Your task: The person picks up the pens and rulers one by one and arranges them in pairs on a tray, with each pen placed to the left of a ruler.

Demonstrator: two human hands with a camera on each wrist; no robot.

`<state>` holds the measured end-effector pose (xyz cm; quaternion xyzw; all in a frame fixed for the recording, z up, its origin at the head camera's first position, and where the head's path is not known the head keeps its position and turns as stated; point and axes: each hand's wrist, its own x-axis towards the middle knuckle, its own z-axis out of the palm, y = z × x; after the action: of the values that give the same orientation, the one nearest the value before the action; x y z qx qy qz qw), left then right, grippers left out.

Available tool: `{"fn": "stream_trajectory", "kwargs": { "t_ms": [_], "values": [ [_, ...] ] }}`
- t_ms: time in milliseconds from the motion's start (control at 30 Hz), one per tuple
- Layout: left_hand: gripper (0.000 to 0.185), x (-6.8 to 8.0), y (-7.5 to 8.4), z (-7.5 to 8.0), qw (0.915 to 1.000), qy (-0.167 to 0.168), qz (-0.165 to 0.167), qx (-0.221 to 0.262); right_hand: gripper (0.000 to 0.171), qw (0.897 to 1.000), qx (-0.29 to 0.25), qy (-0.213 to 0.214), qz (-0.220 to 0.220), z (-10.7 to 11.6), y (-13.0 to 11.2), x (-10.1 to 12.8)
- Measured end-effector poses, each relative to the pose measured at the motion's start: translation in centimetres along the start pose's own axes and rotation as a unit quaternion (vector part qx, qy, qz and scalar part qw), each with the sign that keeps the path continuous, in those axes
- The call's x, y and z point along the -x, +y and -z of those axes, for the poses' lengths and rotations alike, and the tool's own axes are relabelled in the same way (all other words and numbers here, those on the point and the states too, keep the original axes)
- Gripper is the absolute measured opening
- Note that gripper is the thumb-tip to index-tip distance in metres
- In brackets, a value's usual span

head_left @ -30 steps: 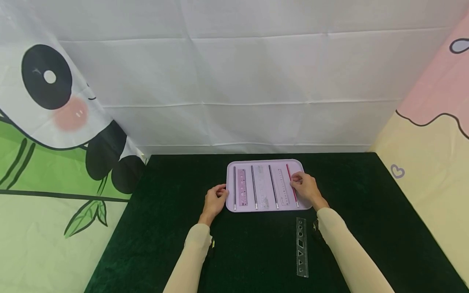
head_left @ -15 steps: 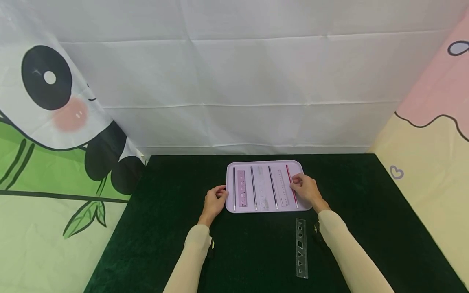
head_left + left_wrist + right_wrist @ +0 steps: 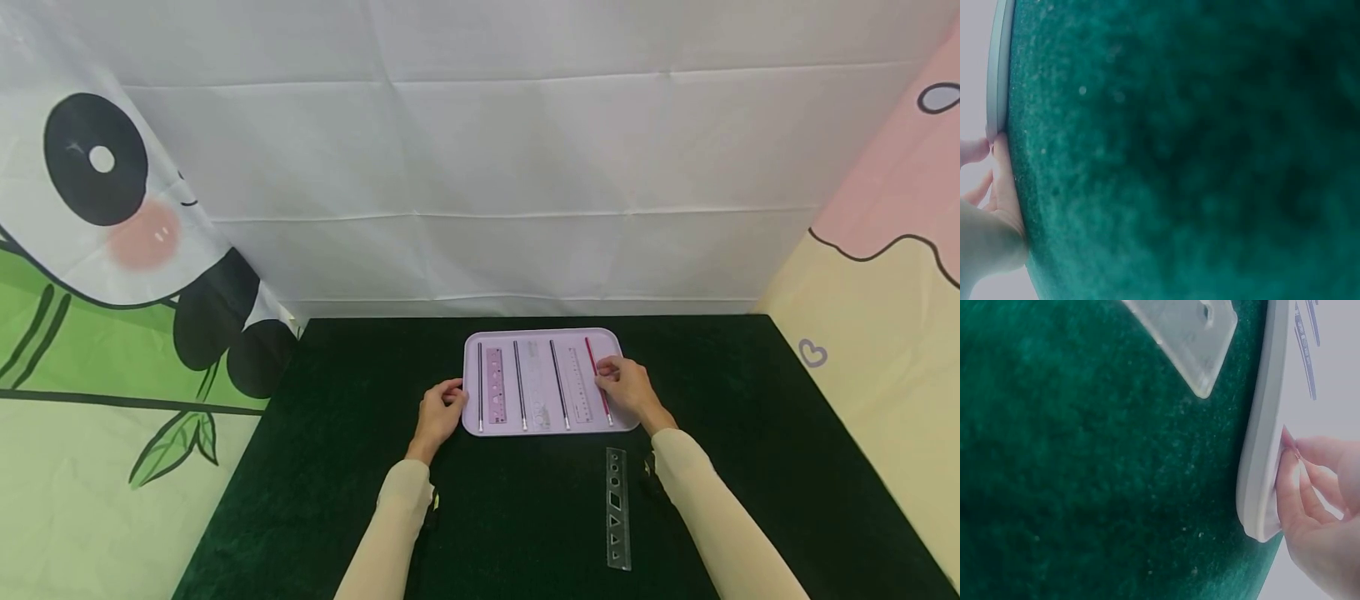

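Note:
In the head view, a lilac tray (image 3: 551,335) bears a row of pencils and rulers laid side by side. My left hand (image 3: 437,419) pinches the tray's left rim between thumb and fingers; the left wrist view shows those fingertips (image 3: 999,145) at its edge. At the tray's right end, my right hand (image 3: 630,389) pinches a red pencil (image 3: 591,353) around its middle. Three dark pencils, one of them the leftmost pencil (image 3: 480,383), alternate with a pink ruler (image 3: 496,392) and two clear rulers, including the right-hand clear ruler (image 3: 579,387).
A clear stencil ruler (image 3: 622,508) with cut-out shapes lies on the dark green cloth (image 3: 517,517) in front of the tray, near my right forearm. A white curtain (image 3: 517,167) hangs behind the table; printed cloths flank it on both sides.
The red pencil's lower end shifts very slightly right with my right hand. My left hand stays at the tray's rim, and the other pencils and rulers keep their places.

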<state>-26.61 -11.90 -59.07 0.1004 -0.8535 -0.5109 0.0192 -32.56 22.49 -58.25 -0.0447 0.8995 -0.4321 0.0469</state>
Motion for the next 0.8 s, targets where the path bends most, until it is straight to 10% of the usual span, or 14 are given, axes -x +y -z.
{"fn": "stream_trajectory", "kwargs": {
  "t_ms": [800],
  "values": [
    [0.035,0.0,0.1,0.0,1.0,0.001,-0.005,-0.005,0.033,0.999,0.006,0.023,0.023,0.2,0.4,2.2]
  ]
}}
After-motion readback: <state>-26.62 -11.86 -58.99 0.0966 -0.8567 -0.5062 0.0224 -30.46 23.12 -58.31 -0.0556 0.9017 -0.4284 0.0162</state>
